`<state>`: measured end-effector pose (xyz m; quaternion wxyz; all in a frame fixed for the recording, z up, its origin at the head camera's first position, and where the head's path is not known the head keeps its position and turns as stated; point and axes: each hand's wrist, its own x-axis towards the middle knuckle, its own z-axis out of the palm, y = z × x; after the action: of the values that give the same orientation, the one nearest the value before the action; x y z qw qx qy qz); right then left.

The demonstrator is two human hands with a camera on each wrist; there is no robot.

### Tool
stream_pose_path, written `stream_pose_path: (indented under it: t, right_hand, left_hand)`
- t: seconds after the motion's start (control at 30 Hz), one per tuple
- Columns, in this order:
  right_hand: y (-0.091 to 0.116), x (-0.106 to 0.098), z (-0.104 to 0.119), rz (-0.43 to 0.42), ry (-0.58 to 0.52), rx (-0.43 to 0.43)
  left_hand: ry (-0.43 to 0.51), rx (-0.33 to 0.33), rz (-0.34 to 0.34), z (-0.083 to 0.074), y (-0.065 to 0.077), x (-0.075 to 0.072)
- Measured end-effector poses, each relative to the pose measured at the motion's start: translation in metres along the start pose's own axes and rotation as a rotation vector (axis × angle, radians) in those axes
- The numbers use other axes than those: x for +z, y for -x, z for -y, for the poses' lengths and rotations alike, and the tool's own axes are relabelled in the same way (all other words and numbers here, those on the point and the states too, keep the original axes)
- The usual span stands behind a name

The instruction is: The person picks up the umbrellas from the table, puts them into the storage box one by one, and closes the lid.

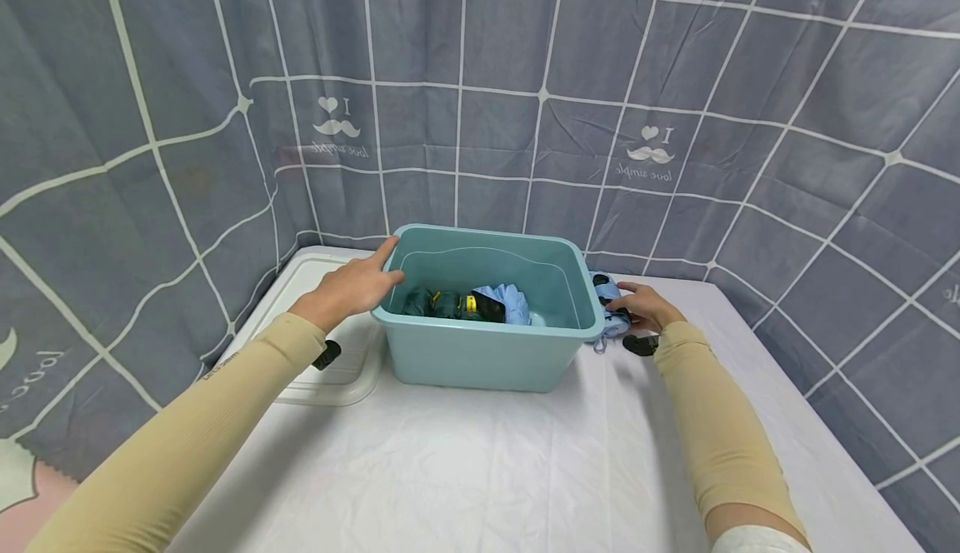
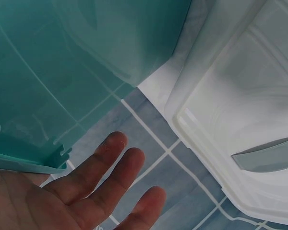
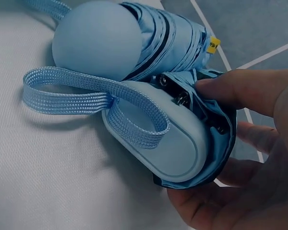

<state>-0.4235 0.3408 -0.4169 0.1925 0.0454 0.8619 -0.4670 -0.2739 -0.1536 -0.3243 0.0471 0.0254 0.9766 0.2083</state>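
Note:
My left hand (image 1: 352,288) rests on the left rim of a teal plastic bin (image 1: 480,359). In the left wrist view, several fingers (image 2: 110,184) extend outside the bin wall. With the right hand (image 1: 651,306), I grip a light blue folded umbrella (image 3: 175,160) just right of the bin. The thumb lies on its fabric and the other fingers curl round its far side. A wrist strap loops from its flat oval handle. Touching it is a second light blue folded umbrella (image 3: 98,40) with a rounded handle. Inside the bin lie dark green folded fabric (image 1: 446,304) and a light blue bundle (image 1: 514,303).
A white lid (image 1: 330,389) lies to the left of the bin, partly beneath my left arm. White cloth covers the table (image 1: 480,461). Grey checked curtains (image 1: 495,137) hang close behind the table and along both sides.

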Motion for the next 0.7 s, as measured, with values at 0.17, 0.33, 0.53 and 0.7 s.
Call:
stream_pose_path:
  t: [0.17, 0.33, 0.53, 0.7]
  right_hand:
    - [0.003, -0.003, 0.000, -0.003, -0.024, 0.002]
    - [0.008, -0.004, 0.000, -0.011, -0.067, -0.007]
    - [0.012, -0.009, 0.000, -0.020, -0.080, -0.021]
    - [0.020, -0.015, 0.007, -0.018, -0.128, -0.050]
  left_hand:
    - [-0.001, -0.001, 0.002, 0.000, 0.000, 0.000]
    - [0.006, -0.004, 0.005, 0.000, 0.000, 0.001]
    - [0.009, -0.008, 0.013, 0.000, -0.001, 0.000]
    - [0.004, -0.008, 0.016, 0.000, 0.000, -0.001]
